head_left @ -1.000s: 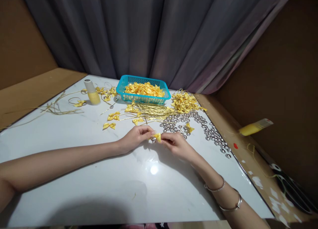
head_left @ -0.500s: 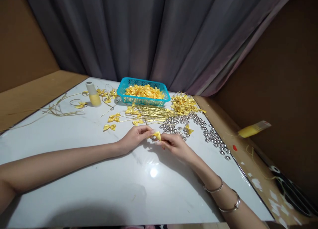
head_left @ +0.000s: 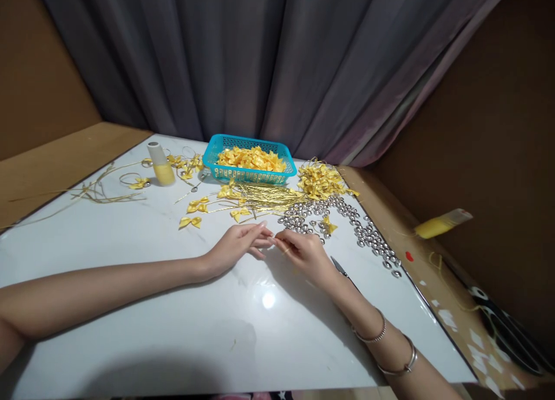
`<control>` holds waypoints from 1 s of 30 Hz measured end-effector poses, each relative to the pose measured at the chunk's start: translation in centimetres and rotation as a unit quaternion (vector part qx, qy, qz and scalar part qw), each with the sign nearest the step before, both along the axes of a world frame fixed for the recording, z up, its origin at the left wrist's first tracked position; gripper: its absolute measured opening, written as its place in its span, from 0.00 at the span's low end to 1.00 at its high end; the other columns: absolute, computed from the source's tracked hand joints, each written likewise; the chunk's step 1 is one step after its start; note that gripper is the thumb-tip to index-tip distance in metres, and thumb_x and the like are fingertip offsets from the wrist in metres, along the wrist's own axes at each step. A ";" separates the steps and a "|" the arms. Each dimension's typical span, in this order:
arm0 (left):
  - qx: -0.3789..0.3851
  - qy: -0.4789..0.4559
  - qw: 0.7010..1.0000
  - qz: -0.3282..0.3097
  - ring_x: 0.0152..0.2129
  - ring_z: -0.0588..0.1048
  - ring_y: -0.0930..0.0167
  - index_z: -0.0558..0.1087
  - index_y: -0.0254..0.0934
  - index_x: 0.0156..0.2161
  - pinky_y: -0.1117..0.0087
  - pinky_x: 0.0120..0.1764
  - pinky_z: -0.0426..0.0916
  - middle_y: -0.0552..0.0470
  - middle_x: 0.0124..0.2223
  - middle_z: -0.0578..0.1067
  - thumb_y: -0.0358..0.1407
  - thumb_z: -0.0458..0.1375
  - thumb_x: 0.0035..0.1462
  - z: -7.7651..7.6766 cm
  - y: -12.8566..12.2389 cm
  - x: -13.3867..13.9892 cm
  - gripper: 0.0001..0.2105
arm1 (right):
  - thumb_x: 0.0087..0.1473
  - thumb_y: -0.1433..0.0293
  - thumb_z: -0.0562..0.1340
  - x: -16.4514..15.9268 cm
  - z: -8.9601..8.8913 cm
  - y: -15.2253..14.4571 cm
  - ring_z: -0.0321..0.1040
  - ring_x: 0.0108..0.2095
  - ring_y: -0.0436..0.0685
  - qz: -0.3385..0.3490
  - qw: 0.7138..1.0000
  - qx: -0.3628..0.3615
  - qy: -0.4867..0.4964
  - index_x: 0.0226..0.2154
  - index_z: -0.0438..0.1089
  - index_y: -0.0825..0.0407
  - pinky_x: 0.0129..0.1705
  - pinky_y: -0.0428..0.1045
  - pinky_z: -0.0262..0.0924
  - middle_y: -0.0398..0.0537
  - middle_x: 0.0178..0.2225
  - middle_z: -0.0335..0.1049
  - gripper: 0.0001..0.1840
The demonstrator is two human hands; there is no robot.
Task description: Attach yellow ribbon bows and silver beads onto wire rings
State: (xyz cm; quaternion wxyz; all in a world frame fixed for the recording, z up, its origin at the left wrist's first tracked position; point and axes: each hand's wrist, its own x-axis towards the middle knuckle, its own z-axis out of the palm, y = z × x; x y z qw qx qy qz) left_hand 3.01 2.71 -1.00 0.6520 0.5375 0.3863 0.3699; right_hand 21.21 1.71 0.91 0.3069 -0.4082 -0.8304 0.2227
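My left hand [head_left: 243,244] is over the middle of the white table, fingers stretched out and a little apart. Its fingertips meet those of my right hand [head_left: 306,254]. The right fingers are pinched together; whatever they hold is hidden or too small to name. Just beyond the hands lie silver beads [head_left: 297,218], loose yellow bows [head_left: 191,222] and a bundle of gold cords [head_left: 269,197]. One yellow bow [head_left: 330,225] rests among the beads. A pointed metal blade [head_left: 339,267] shows from behind my right forearm, the rest of that tool hidden.
A blue basket [head_left: 249,173] of yellow bows stands at the back, with a heap of corded bows [head_left: 321,180] to its right. At the left are an upright glue bottle [head_left: 162,166] and loose cords [head_left: 104,192]. Black scissors [head_left: 511,330] lie beyond the right edge.
The yellow bow with a bead that was between my hands no longer shows. My left fingers have straightened out. A pointed blade has come into sight beside my right forearm.
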 end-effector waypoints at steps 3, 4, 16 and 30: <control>0.012 0.009 1.000 -0.022 0.44 0.72 0.61 0.73 0.30 0.41 0.65 0.39 0.70 0.41 0.43 0.75 0.45 0.52 0.59 0.2 -0.3 -0.1 0.18 | 0.60 0.68 0.53 0.0 0.5 -0.1 0.56 0.19 0.46 -0.010 1.000 -0.002 0.006 0.27 0.68 0.54 0.24 0.43 0.48 0.40 0.19 0.62 0.13; 0.033 0.029 0.999 -0.031 0.43 0.72 0.63 0.73 0.31 0.41 0.66 0.39 0.70 0.42 0.44 0.75 0.43 0.52 0.58 0.3 -0.3 -0.1 0.16 | 0.60 0.68 0.53 0.0 0.7 -0.2 0.57 0.20 0.46 -0.013 1.000 -0.006 0.011 0.28 0.68 0.54 0.24 0.43 0.49 0.40 0.20 0.63 0.13; 0.192 0.109 0.952 -0.210 0.43 0.70 0.65 0.69 0.34 0.44 0.65 0.48 0.62 0.47 0.44 0.73 0.35 0.56 0.54 1.2 -0.6 -0.5 0.12 | 0.60 0.57 0.54 -0.2 1.9 -0.6 0.58 0.22 0.47 0.017 0.970 -0.193 0.150 0.24 0.66 0.52 0.27 0.45 0.53 0.40 0.21 0.62 0.20; -0.077 0.032 0.986 -0.147 0.17 0.76 0.69 0.66 0.33 0.38 0.78 0.13 0.63 0.43 0.30 0.77 0.54 0.54 0.55 0.5 0.0 0.0 0.22 | 0.56 0.56 0.58 -0.4 2.5 -0.8 0.52 0.20 0.47 0.064 0.878 -0.385 0.276 0.30 0.69 0.53 0.23 0.47 0.46 0.41 0.20 0.63 0.17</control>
